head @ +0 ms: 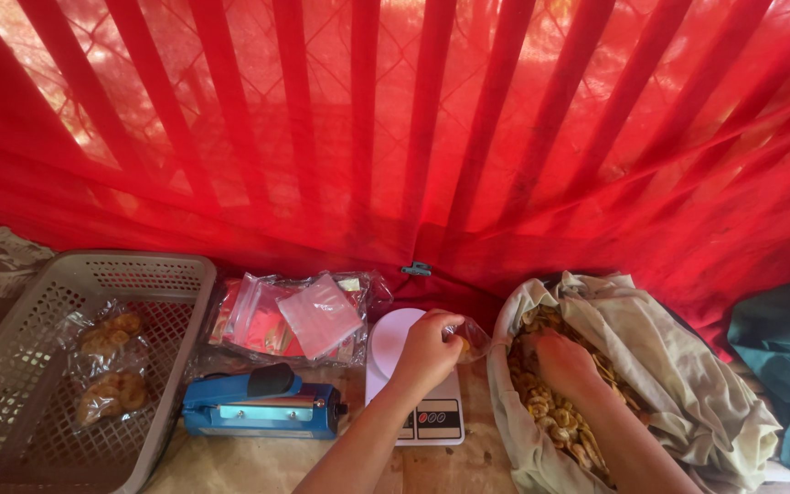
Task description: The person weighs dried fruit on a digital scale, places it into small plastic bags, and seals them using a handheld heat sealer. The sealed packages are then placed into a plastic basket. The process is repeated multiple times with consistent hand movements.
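Note:
My left hand (427, 350) grips a small clear plastic bag (470, 337) by its mouth, holding it just above a white kitchen scale (386, 343). The bag has a few yellow chips inside. My right hand (564, 363) reaches into a pale cloth sack (678, 384) full of yellow-brown dried chips (555, 416), fingers buried among them. I cannot see whether those fingers hold any chips.
A grey plastic basket (11, 375) at the left holds two filled, sealed bags (107, 361). A blue heat sealer (262, 402) lies beside the scale. Empty clear bags (308, 316) are piled behind it. A red curtain (395, 137) hangs at the back.

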